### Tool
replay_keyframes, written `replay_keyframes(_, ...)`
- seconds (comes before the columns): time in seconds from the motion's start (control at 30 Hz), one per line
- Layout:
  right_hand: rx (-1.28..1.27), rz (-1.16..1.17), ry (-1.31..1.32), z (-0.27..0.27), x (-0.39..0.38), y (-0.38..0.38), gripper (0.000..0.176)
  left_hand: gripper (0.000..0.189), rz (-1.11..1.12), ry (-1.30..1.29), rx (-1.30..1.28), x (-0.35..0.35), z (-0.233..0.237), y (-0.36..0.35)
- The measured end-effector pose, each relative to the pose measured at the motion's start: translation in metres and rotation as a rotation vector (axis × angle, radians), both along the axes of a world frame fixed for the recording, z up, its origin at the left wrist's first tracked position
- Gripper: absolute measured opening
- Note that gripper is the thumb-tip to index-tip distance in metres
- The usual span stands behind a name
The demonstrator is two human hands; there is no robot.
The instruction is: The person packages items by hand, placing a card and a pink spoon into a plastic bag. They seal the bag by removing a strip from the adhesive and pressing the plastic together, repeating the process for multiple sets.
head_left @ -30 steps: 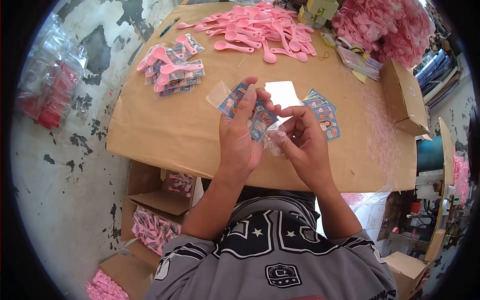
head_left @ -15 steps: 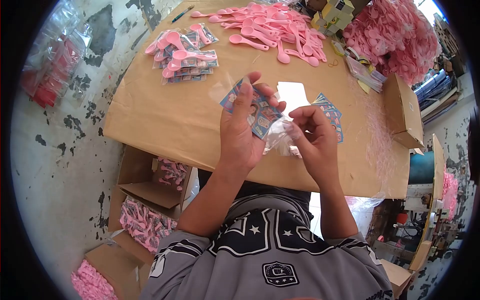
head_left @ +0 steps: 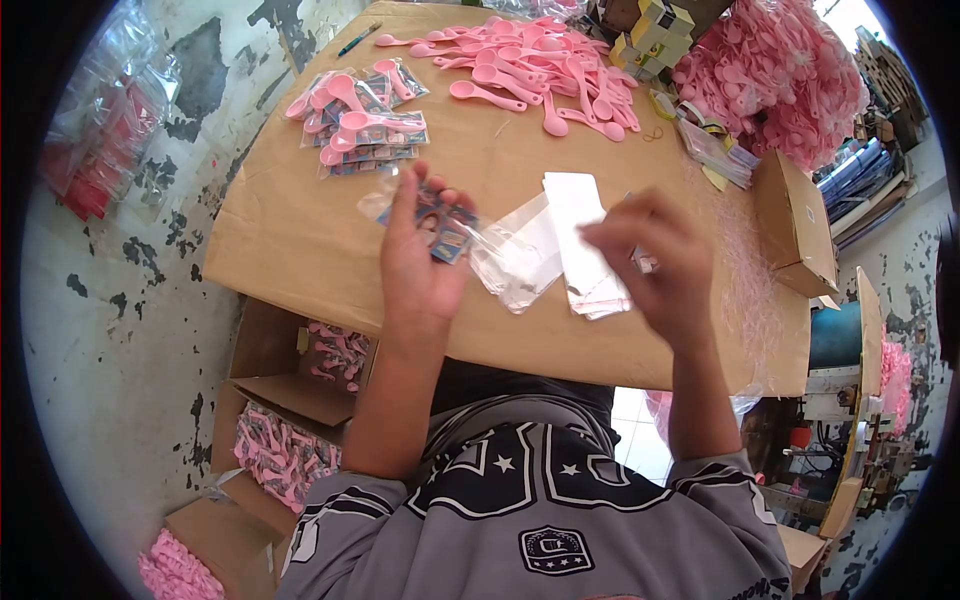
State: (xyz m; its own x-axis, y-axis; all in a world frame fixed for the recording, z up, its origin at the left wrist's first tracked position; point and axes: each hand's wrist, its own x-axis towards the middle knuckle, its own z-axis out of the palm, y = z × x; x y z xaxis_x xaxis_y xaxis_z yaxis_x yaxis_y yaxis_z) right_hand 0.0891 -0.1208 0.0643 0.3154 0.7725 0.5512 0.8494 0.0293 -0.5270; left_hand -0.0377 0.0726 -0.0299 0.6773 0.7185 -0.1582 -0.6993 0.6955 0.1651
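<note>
My left hand (head_left: 420, 270) is closed around a blue printed card (head_left: 453, 243) in a clear plastic bag, over the middle of the table. My right hand (head_left: 665, 275) hovers to the right, its fingers curled and smeared by motion; I cannot tell what they hold. Between the hands lie loose clear plastic bags (head_left: 520, 260) and a stack of white-backed bags (head_left: 575, 205). The fan of blue cards on the right is mostly hidden behind my right hand.
Pink measuring spoons (head_left: 515, 65) are heaped at the back. Packed sets with spoons (head_left: 360, 125) are piled at the back left, near a pen (head_left: 358, 40). A cardboard box (head_left: 793, 225) and a big bag of pink spoons (head_left: 770, 85) stand right. Open boxes (head_left: 300, 390) sit below left.
My hands have moved apart, the left one going left with the bagged card. The bags between them have come into view, while my right hand now covers most of the card fan.
</note>
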Motion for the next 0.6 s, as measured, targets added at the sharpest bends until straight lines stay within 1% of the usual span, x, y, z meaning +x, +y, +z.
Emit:
replay_keyframes(0.03, 0.084, -0.056, -0.041, 0.003, 0.016, 0.007, 0.017, 0.025, 0.019, 0.019, 0.0, -0.004, 0.001, 0.004)
replay_keyframes(0.07, 0.077, -0.158, -0.119, 0.006, 0.034, 0.015, 0.009, 0.027, 0.038, 0.036, 0.002, -0.007, 0.001, 0.007)
replay_keyframes(0.1, 0.096, -0.183, -0.034, 0.001, 0.053, 0.028, 0.008, 0.028, 0.055, 0.052, 0.006, -0.009, 0.003, 0.009)
replay_keyframes(0.13, -0.038, -0.217, 0.033, -0.001, 0.073, 0.038, 0.013, 0.028, 0.041, 0.054, 0.025, -0.009, 0.007, 0.005)
replay_keyframes(0.2, -0.178, -0.184, -0.287, -0.035, 0.13, 0.061, 0.019, 0.028, 0.015, 0.054, 0.066, -0.012, 0.017, -0.008)
replay_keyframes(0.27, -0.315, -0.24, -0.307, -0.049, 0.154, 0.088, 0.025, 0.03, -0.008, 0.048, 0.086, -0.015, 0.018, -0.013)
replay_keyframes(0.3, -0.384, -0.267, -0.316, -0.055, 0.162, 0.098, 0.027, 0.03, -0.018, 0.046, 0.095, -0.016, 0.018, -0.015)
replay_keyframes(0.4, -0.305, -0.189, -0.439, -0.079, 0.173, 0.117, 0.031, 0.03, 0.015, 0.077, 0.126, -0.025, 0.017, -0.013)
replay_keyframes(0.47, -0.306, -0.236, -0.519, -0.086, 0.174, 0.12, 0.032, 0.03, 0.022, 0.088, 0.132, -0.029, 0.014, -0.011)
replay_keyframes(0.5, -0.308, -0.262, -0.56, -0.083, 0.17, 0.12, 0.032, 0.03, 0.021, 0.087, 0.132, -0.03, 0.013, -0.01)
replay_keyframes(0.6, -0.218, -0.285, -0.518, -0.068, 0.158, 0.106, 0.025, 0.03, 0.039, 0.095, 0.136, -0.03, 0.01, -0.005)
